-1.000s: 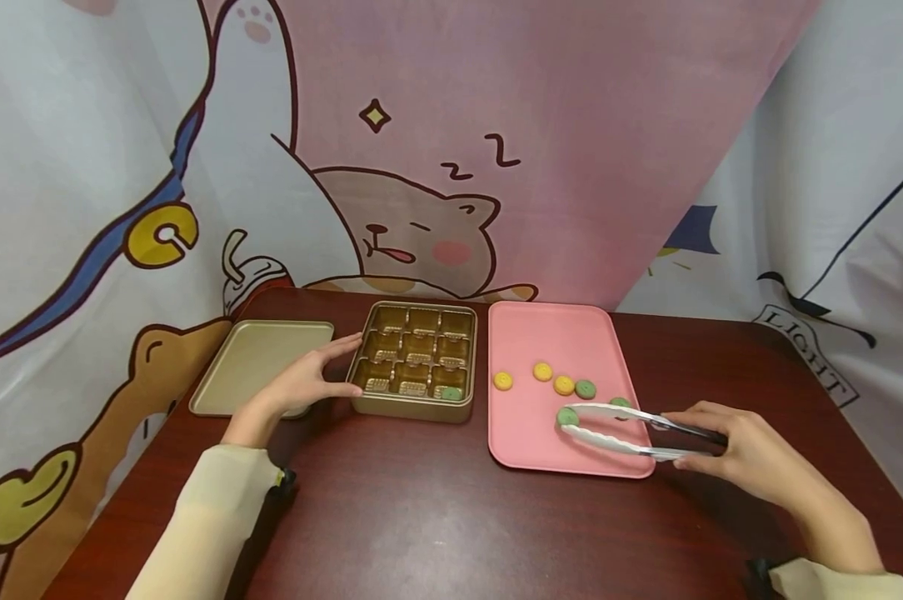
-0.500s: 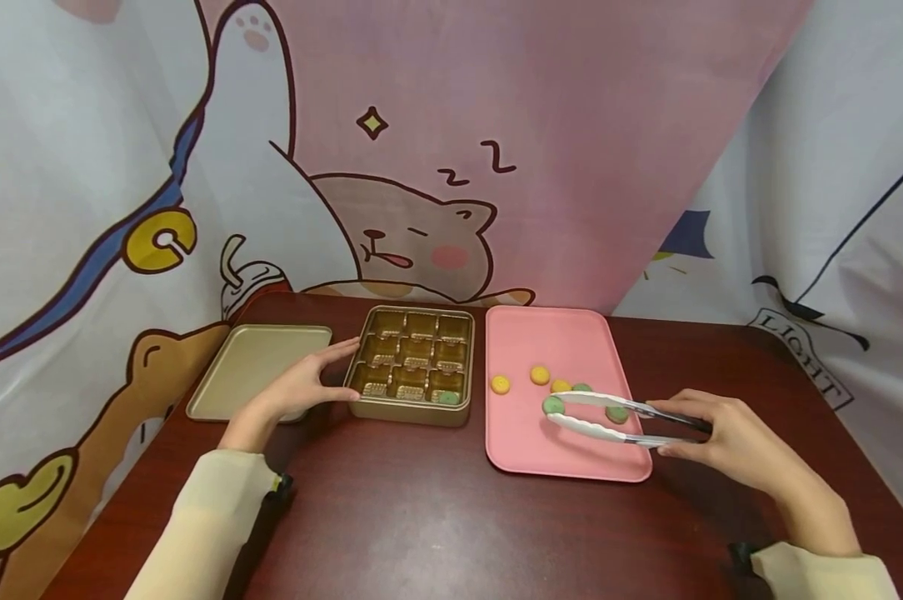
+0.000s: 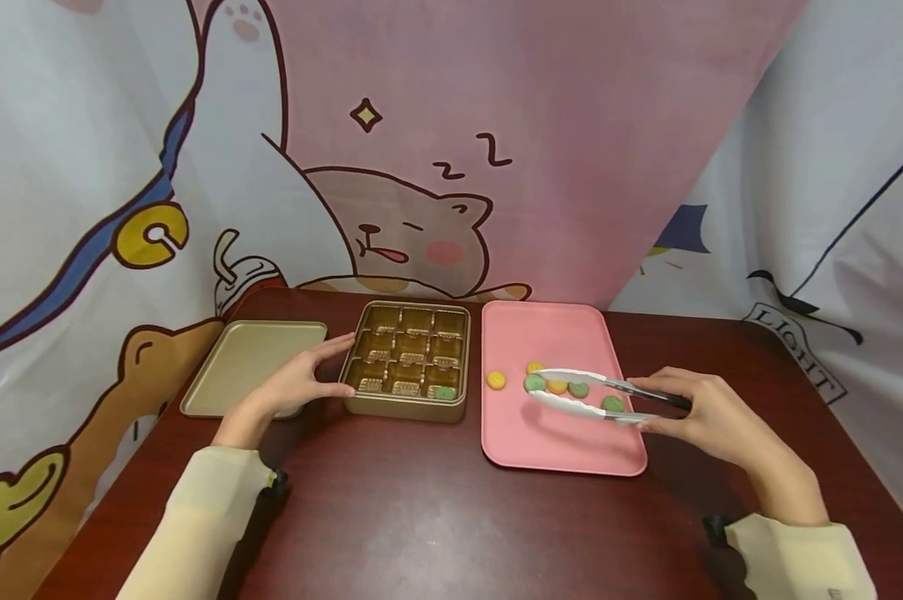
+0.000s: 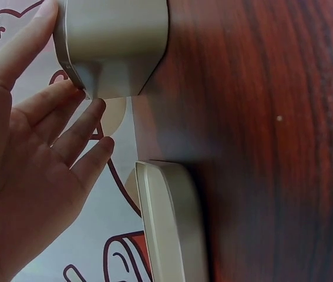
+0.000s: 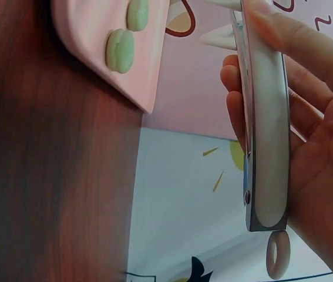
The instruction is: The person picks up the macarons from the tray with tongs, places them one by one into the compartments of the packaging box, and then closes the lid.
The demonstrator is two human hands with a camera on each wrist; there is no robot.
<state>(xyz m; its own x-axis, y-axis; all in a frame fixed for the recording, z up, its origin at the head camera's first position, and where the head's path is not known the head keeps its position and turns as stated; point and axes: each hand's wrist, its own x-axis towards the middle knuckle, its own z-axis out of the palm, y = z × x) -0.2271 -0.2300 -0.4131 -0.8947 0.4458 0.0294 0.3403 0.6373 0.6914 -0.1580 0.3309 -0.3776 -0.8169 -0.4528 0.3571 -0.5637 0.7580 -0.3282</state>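
My right hand [image 3: 710, 417] grips a pair of tongs [image 5: 270, 147] with pale, scalloped tips. Between those tips is a green macaron [image 3: 534, 383], carried over the pink tray [image 3: 564, 450]. At the near left corner of a gold tin [image 3: 402, 407], my left hand [image 3: 290, 392] rests its thumb, with its fingers along the tin's left side. Those fingers are spread and fairly straight in the left wrist view. Inside the tin is a divided insert of square compartments; another green macaron [image 3: 443, 393] lies in its near right one.
On the pink tray lie yellow macarons [image 3: 496, 380] and two more green macarons [image 3: 612, 404]. A shallow gold lid [image 3: 260, 358] lies left of the tin. Printed cloth [image 3: 556, 150] hangs behind the dark wooden table [image 3: 421, 500].
My right hand has moved left and farther from me, bringing the tongs and green macaron from the tray's near half toward the yellow macarons. My left hand has stayed at the tin.
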